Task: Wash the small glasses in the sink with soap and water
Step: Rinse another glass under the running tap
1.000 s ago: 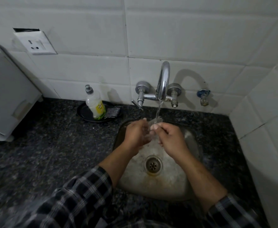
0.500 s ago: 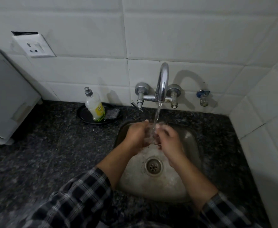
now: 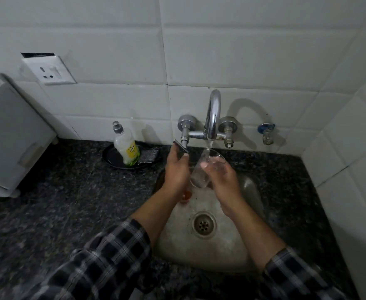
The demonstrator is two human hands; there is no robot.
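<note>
Clear glass (image 3: 201, 169), gripped in my right hand (image 3: 221, 178) over the sink (image 3: 251, 191), leans with its mouth up and away from me, catching the stream from the spout (image 3: 213, 113). My left hand (image 3: 176, 167), just beside it, pinches the tap lever (image 3: 180, 146).

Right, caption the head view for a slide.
Right hand holds a small clear glass under the curved chrome tap running over the steel sink; left hand grips the metal tap lever.
</note>
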